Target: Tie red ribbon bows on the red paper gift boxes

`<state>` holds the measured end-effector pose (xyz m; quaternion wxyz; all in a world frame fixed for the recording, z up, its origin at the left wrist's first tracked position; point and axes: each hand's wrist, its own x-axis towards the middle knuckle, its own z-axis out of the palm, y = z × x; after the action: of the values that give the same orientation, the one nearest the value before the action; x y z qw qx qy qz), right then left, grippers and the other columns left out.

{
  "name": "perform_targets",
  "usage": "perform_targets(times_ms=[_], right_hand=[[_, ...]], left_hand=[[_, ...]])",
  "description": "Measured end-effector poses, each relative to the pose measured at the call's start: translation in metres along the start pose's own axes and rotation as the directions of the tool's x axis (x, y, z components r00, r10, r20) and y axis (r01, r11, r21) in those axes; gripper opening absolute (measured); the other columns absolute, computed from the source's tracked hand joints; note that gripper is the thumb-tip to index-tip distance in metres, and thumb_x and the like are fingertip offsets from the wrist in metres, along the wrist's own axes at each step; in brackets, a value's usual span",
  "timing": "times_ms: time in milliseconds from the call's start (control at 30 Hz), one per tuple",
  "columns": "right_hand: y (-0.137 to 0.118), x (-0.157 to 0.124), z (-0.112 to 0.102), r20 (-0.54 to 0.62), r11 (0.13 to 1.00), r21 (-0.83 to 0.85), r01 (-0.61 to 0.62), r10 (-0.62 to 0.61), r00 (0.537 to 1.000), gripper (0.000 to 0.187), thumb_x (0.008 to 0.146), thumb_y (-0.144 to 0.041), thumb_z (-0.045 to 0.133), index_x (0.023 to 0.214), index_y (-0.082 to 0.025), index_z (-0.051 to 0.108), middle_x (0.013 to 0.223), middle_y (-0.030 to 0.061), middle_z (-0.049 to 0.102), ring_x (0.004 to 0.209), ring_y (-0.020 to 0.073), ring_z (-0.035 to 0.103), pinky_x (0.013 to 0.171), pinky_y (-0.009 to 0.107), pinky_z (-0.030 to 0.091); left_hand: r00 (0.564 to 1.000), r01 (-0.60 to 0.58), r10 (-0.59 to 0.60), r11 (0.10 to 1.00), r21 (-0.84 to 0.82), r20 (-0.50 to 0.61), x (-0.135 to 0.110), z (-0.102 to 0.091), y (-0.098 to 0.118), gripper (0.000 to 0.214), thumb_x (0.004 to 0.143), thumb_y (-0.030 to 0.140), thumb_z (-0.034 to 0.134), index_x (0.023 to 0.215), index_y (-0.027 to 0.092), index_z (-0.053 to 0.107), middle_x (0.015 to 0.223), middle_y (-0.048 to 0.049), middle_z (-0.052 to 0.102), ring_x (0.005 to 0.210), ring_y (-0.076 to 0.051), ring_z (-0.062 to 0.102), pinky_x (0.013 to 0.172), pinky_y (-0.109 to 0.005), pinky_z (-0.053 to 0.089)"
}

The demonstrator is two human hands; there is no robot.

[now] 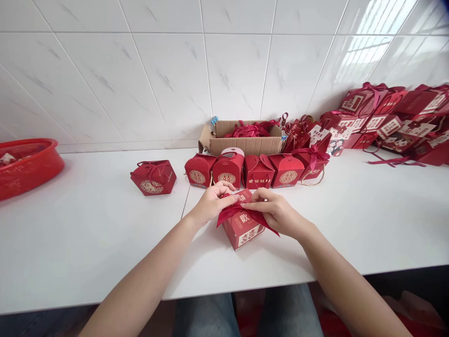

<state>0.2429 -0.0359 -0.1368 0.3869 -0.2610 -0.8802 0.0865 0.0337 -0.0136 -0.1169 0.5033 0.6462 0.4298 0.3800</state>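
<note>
A red gift box with gold and white lettering stands on the white table in front of me, turned at an angle. Across its top runs a dark red ribbon, its two ends hanging off to either side. My left hand pinches the ribbon at the left of the box top. From the right, my right hand closes its fingers on the same ribbon near the middle. The exact grip between the fingertips is partly hidden.
Behind the box stands a row of red boxes, backed by a cardboard box of ribbons. Another red box sits to the left, and a red plastic basket at the far left. Stacked gift boxes fill the right rear.
</note>
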Motion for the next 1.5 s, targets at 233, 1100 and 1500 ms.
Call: perform_targets(times_ms=[233, 1100, 1500], right_hand=[[-0.001, 0.0, -0.002, 0.021, 1.0, -0.013, -0.022, 0.022, 1.0, 0.039, 0.092, -0.01, 0.04, 0.114, -0.026, 0.068, 0.091, 0.0076, 0.059, 0.079, 0.016, 0.058, 0.068, 0.031, 0.055], [0.019, -0.002, -0.03, 0.108, 0.477, 0.725, -0.497, 0.633, 0.766, 0.042, 0.071, -0.034, 0.073, 0.107, -0.021, 0.058, 0.097, 0.003, 0.058, 0.084, 0.0133, 0.057, 0.07, 0.026, 0.045], [-0.038, -0.027, -0.002, 0.106, 0.516, 0.578, -0.633, 0.721, 0.684, 0.048, 0.081, -0.06, 0.055, 0.061, -0.016, 0.053, 0.059, -0.0011, 0.051, 0.055, 0.0095, 0.045, 0.055, 0.025, 0.038]], left_hand=[[1.0, 0.008, -0.008, 0.999, 0.045, -0.007, 0.0, -0.001, 0.0, 0.039, 0.07, 0.042, 0.07, 0.054, 0.015, 0.047, 0.111, -0.0073, 0.047, 0.105, -0.023, 0.052, 0.085, -0.035, 0.043], [0.999, -0.046, 0.045, 0.963, 0.267, 0.01, 0.005, 0.0, 0.027, 0.016, 0.071, 0.033, 0.062, 0.076, 0.019, 0.067, 0.091, -0.0051, 0.064, 0.091, -0.022, 0.057, 0.079, -0.033, 0.043], [0.993, -0.111, 0.054, 0.703, 0.703, 0.103, 0.01, 0.019, 0.037, 0.023, 0.069, 0.04, 0.065, 0.06, 0.02, 0.059, 0.075, -0.0045, 0.067, 0.067, -0.021, 0.059, 0.057, -0.031, 0.038]])
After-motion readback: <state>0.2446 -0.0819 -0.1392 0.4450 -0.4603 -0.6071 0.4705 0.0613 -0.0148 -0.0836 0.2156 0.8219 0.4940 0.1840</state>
